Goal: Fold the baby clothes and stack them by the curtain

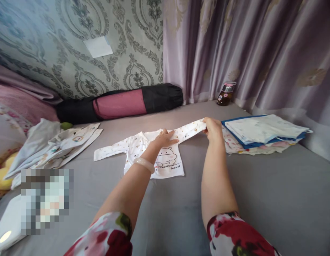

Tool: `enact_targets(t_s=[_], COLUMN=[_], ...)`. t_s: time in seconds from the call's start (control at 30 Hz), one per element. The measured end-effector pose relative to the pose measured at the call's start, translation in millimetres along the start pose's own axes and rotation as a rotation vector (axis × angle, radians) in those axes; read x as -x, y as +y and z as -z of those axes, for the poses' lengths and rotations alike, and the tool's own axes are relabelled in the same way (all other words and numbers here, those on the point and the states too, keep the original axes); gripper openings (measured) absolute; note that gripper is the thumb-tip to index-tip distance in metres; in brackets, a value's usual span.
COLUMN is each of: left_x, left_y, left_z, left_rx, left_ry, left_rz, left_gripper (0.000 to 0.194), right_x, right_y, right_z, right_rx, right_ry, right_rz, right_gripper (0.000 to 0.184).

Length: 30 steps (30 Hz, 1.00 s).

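A small white baby shirt [167, 167] lies spread out, front up, with a cartoon animal and lettering on its chest and tiny prints on its sleeves. Flat on its upper chest rests my left hand [164, 138], fingers stretched out and thumb apart; a pale bangle [144, 165] circles that wrist. My right hand [214, 128] pinches the cuff of the sleeve on the right, which runs straight out from the shoulder. The other sleeve [111, 151] extends to the left on the sheet, untouched.
A stack of folded clothes [266, 129] sits on the grey sheet [178, 209] at right. Loose clothes [60, 142] lie at left, above a white device [12, 217] beside a blurred patch. Behind are a black-and-pink roll [119, 103], a bottle [225, 94] and curtains [234, 46].
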<state>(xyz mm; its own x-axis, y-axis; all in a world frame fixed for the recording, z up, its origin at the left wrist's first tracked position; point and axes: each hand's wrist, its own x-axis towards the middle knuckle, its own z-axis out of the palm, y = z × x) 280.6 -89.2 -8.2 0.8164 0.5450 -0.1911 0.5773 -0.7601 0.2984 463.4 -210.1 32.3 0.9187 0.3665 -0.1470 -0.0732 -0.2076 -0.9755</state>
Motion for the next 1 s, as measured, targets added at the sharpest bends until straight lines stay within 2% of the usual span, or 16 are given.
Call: enact_targets(t_s=[0.13,0.23,0.4,0.53,0.63,0.8,0.9,1.0], left_x=[-2,-6,-12,-5,6,36,56,71], left_y=[9,12,10,7,2,-18,-32,-44], left_z=[14.1,20.3,18.3,12.1,8.9,7.6,2.5,-9.0], left_rx=[-0.016,-0.006,0.062,0.089,0.173,0.377,0.549,0.712], left_ry=[-0.102,-0.153,-0.117,-0.021,0.103,0.387,0.505,0.57], left_rz=[0.051,0.085,0.094,0.045,0.031,0.146,0.23,0.236], left_gripper=[0.083,0.091,0.095,0.084,0.073,0.05,0.04,0.037], right_x=[5,14,29,37,40,53,64,73], right_y=[-7,-14,-22,-24,-23,-23,-21,-16], right_z=[-2,-8,-27,-41,-50,-65,-76,-89], right_rx=[0.082,0.059,-0.086,-0.14,-0.178,-0.22,-0.223,-0.191], right_ry=[-0.038,-0.104,-0.257,-0.333,-0.375,-0.457,-0.508,-0.565], right_rz=[0.03,0.081,0.072,0.05,0.054,0.057,0.071,0.082], right_gripper=[0.017,0.013,0.008,0.01,0.011,0.011,0.007,0.003])
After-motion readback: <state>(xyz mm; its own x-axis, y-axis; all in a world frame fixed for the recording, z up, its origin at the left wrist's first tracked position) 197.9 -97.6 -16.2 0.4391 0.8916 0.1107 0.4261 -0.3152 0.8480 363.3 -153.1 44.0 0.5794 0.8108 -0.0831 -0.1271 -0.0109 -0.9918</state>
